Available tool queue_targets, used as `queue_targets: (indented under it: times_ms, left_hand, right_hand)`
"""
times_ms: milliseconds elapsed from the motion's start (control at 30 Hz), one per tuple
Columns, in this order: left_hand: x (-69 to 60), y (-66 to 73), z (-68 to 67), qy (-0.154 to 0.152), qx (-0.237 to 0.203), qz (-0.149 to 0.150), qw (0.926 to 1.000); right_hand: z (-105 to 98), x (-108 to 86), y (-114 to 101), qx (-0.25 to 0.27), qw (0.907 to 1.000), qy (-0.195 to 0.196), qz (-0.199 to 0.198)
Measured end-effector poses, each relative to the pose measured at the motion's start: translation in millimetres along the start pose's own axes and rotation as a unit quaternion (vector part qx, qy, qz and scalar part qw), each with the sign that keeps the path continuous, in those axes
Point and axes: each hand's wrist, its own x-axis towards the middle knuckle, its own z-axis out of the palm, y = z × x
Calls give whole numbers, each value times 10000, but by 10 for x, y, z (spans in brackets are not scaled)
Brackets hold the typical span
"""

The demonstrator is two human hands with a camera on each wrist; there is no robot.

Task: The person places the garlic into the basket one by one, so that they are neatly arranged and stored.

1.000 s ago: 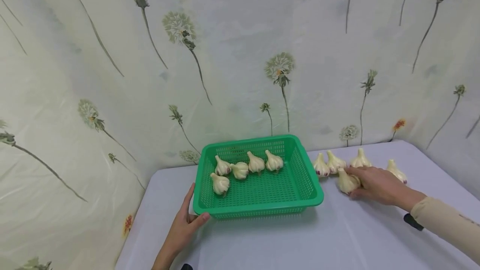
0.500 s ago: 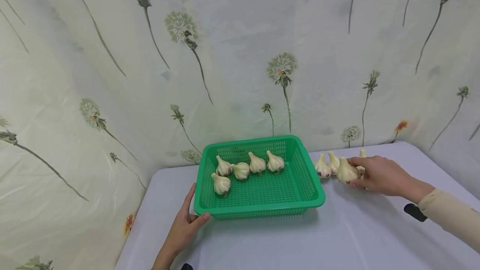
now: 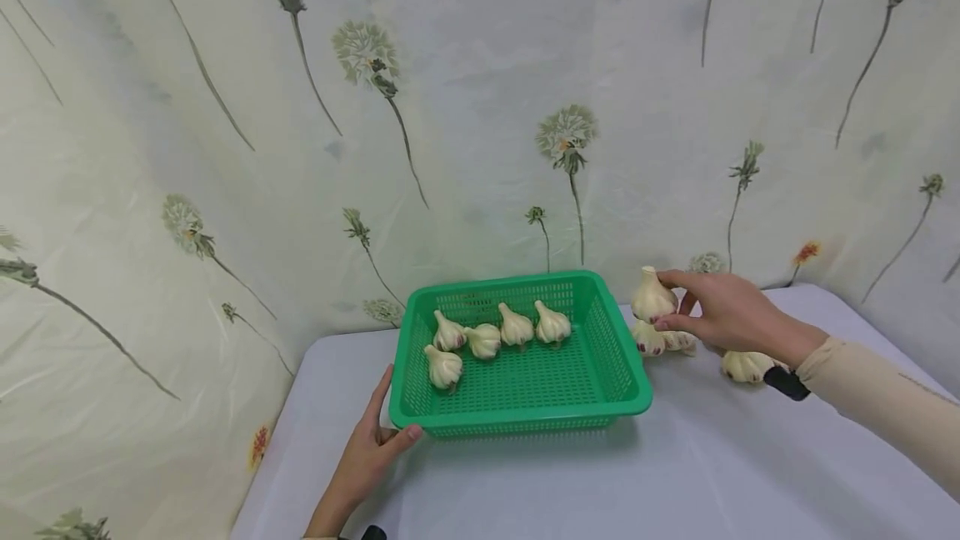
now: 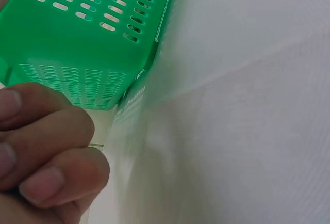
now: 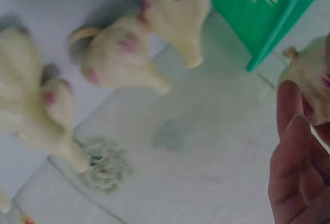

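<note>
A garlic bulb is pinched between thumb and fingers of my right hand, raised off the table beside the basket's right side. That bulb is partly cut off at the right edge of the right wrist view. My left hand holds the near left corner of a green plastic basket, its thumb at the front rim. Several fingers look curled below the basket wall in the left wrist view. Inside the basket several garlic bulbs lie towards the left and back.
Loose garlic bulbs lie on the table just right of the basket. Another bulb is partly hidden under the right wrist. A white cloth covers the table; a dandelion-patterned curtain hangs behind it.
My right hand has lifted a garlic bulb off the table and carried it up and left towards the basket. The left hand stays at the basket corner.
</note>
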Motion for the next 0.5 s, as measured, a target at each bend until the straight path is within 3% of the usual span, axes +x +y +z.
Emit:
queue_targets:
  times_ms: [200, 500]
  left_hand:
    - [-5, 0, 12, 66, 88, -32, 9999]
    - [-5, -5, 16, 105, 200, -25, 9997]
  right_hand:
    - [36, 290, -259, 240, 9981, 483, -289]
    - [233, 701, -608, 1092, 9933, -85, -357]
